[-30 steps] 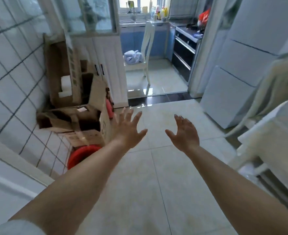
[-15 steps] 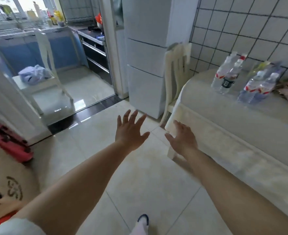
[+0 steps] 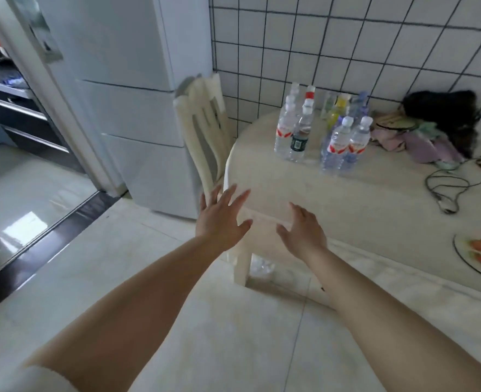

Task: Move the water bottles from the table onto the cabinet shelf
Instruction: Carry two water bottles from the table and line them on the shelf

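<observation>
Clear plastic water bottles (image 3: 322, 134) wait on the table (image 3: 375, 199); our left hand (image 3: 219, 219) and right hand (image 3: 303, 232) reach, fingers spread, empty — next we grip one.

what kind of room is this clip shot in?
Most likely a home dining area beside a kitchen. A cloth-covered table holds water bottles and a plate of food, a white fridge stands against the tiled wall, and a chair is tucked beside the table.
</observation>
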